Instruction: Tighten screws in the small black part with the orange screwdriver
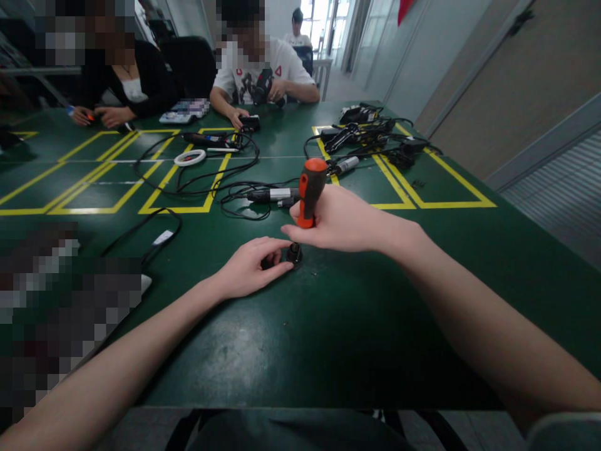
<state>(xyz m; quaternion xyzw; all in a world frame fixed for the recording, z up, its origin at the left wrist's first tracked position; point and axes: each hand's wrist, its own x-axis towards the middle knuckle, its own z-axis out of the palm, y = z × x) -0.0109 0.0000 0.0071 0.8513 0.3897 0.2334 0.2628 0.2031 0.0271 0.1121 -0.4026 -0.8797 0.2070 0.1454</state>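
My right hand [345,216] is wrapped round a screwdriver [310,191] with an orange and dark grey handle, held upright with its shaft pointing down. Below it, a small round black part [294,254] rests on the green table. My left hand [256,266] pinches that part between thumb and fingers from the left side. The screwdriver's tip is hidden by the right hand and the part, so I cannot tell whether it touches inside. A few tiny dark bits lie on the table just right of the part.
Black cables and slim tools [275,195] lie beyond my hands. A heap of corded devices [361,134] sits at the back right, a white tape ring [190,157] at the back left. Yellow tape marks the green table [328,351]. Across it, two people handle small items.
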